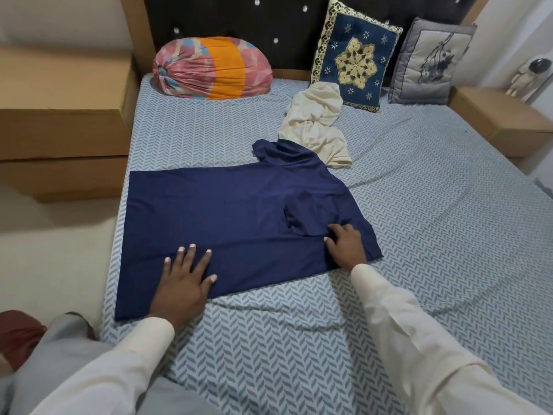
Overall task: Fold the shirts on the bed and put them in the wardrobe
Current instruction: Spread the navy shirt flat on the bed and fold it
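Note:
A navy blue shirt lies spread flat on the bed, its near side folded over and one sleeve tucked onto the body. My left hand presses flat on the shirt's near edge with fingers spread. My right hand rests on the folded sleeve area at the shirt's right end, fingers bent onto the cloth. A crumpled cream shirt sits farther back, touching the navy shirt's collar end. No wardrobe is in view.
A pink and orange bolster, a blue patterned cushion and a grey cushion line the headboard. Wooden side units stand at the left and right. The bed sheet has a blue herringbone print.

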